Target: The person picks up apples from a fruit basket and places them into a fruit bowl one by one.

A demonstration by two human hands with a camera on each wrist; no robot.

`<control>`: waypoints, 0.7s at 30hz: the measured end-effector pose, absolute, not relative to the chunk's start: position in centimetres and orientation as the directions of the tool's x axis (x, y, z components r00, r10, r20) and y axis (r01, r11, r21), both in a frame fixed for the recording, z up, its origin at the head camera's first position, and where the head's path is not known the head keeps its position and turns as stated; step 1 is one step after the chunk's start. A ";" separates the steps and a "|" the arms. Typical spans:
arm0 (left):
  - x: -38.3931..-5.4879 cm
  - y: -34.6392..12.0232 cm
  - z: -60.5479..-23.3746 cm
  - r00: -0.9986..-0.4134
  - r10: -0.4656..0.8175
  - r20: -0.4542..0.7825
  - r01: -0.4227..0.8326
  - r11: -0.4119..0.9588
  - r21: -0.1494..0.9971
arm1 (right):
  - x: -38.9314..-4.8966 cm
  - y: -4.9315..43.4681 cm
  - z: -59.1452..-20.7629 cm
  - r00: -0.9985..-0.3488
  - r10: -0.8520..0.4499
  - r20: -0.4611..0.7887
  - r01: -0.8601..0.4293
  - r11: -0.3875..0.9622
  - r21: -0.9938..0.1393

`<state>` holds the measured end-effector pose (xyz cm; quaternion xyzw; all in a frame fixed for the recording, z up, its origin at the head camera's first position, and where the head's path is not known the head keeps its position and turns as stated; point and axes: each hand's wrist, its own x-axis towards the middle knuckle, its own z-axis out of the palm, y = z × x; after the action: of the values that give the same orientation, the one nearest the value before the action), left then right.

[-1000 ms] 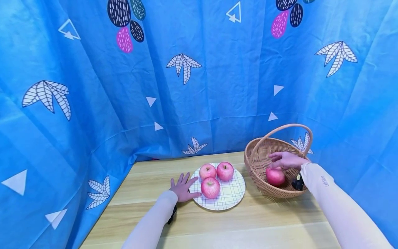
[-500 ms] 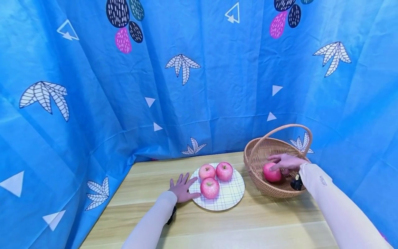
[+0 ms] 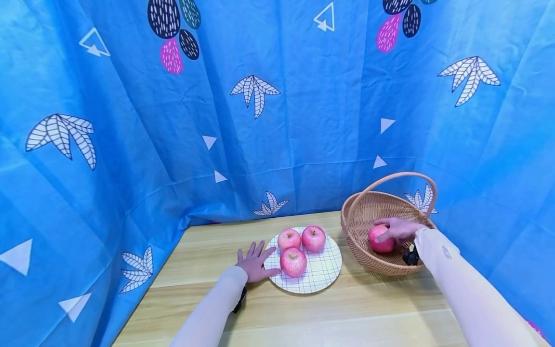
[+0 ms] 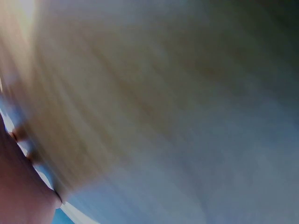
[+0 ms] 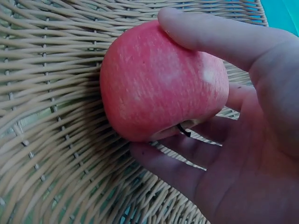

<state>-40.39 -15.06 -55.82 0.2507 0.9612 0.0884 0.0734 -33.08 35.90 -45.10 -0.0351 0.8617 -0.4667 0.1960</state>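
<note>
Inside the wicker basket [image 3: 362, 250], my right hand [image 3: 403, 228] grips a red apple [image 3: 380, 239]. The right wrist view shows this apple [image 5: 161, 84] lying on its side, stem toward the palm, with the thumb [image 5: 205, 35] across its top and the fingers curled beneath and behind. My left hand [image 3: 253, 265] lies with spread fingers at the left rim of a round checked plate [image 3: 323, 272], thumb and a fingertip over the edge. On that plate sit three apples: one in front [image 3: 293, 262], two behind. The left wrist view shows mostly blurred tabletop.
The basket's tall arched handle [image 3: 392, 177] rises over its opening, close to my right forearm. A wooden table [image 3: 277, 318] carries plate and basket. Blue patterned curtain [image 3: 303, 120] hangs behind the table and along both sides.
My right hand has gone from hovering over the basket apple to gripping it. That apple has tilted and shifted slightly left. The left hand and plate stay put.
</note>
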 end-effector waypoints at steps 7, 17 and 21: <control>-40.3 -15.1 -55.5 -0.861 0.497 -0.108 0.469 0.857 0.212 | -32.8 36.0 -44.9 -0.928 -0.235 -0.289 0.108 0.573 -0.812; -40.3 -15.1 -55.8 -0.862 0.499 -0.093 0.473 0.856 0.209 | -32.8 36.4 -44.9 -0.938 -0.259 -0.229 0.046 0.563 -0.825; -40.4 -15.2 -55.9 -0.862 0.498 -0.092 0.473 0.857 0.205 | -32.7 36.4 -45.1 -0.930 -0.274 -0.247 0.077 0.511 -0.856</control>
<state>-40.36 -15.18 -55.94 0.2524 0.9610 0.0882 0.0710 -32.71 36.45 -45.09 -0.0580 0.8507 -0.4911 0.1784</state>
